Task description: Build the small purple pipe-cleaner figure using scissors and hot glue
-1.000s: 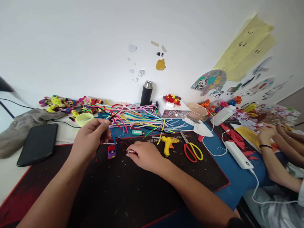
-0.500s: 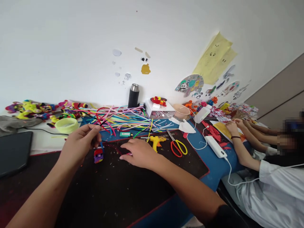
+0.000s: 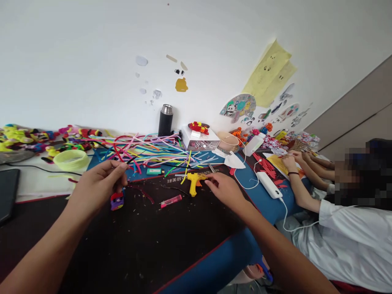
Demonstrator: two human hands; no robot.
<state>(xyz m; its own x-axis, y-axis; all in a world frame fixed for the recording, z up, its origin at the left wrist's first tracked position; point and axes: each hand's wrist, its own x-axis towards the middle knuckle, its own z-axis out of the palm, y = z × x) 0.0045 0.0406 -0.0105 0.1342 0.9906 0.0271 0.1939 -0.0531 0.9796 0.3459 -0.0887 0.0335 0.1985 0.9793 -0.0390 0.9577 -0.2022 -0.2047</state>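
Pinching a thin dark stick (image 3: 136,158), my left hand (image 3: 99,182) is left of the frame's middle. A little red and purple piece (image 3: 117,201) shows just below its fingertips. Right of the middle, my right hand (image 3: 226,190) is over the scissors (image 3: 211,168), by the yellow glue gun (image 3: 193,183); I can't tell if it grips them.

Pale wall (image 3: 92,61) behind blue tabletop (image 3: 211,261)

Black mat (image 3: 137,253): pink lighter (image 3: 170,201), yellow glue gun (image 3: 193,184).
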